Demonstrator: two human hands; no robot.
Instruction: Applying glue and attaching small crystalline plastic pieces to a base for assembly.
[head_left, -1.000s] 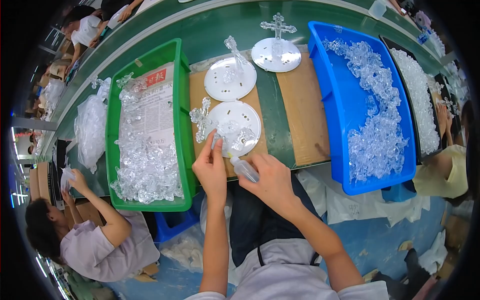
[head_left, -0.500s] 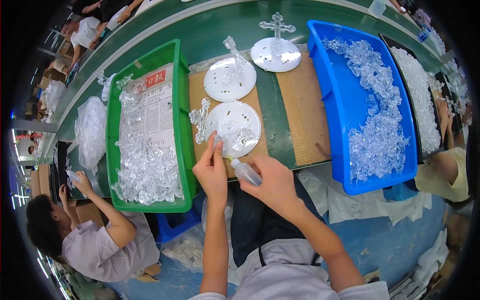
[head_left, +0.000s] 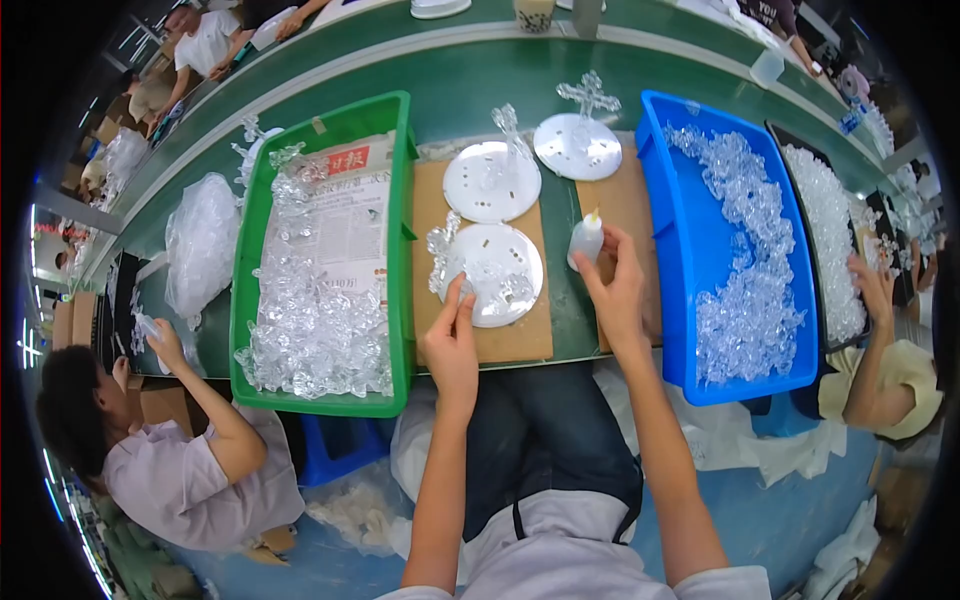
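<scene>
My right hand (head_left: 618, 285) grips a small translucent squeeze bottle (head_left: 586, 240), its narrow yellowish tip pointing up, over the bench right of the plates. At the lower left edge of the nearest round white plate (head_left: 515, 245), my left hand (head_left: 452, 345) is closed in a pinch on a small clear plastic piece, largely hidden by the fingers. Clear pieces lie on that plate, and a clear ornate cross (head_left: 440, 240) is at its left edge. Behind are a second white plate (head_left: 465, 190) with a tilted clear part and a third (head_left: 560, 150) with an upright clear cross (head_left: 588, 95).
A green tray (head_left: 403, 250) lined with newspaper holds clear pieces on the left. The blue tray (head_left: 655, 200) on the right holds more. Beyond it stands a black tray (head_left: 810, 250) of clear bits. Cardboard (head_left: 525, 335) lies beneath the plates. Co-workers sit at both sides.
My right hand has carried the bottle right and away from me, turning its tip upward. The left hand has shifted to the near plate's edge. The whole view has moved slightly.
</scene>
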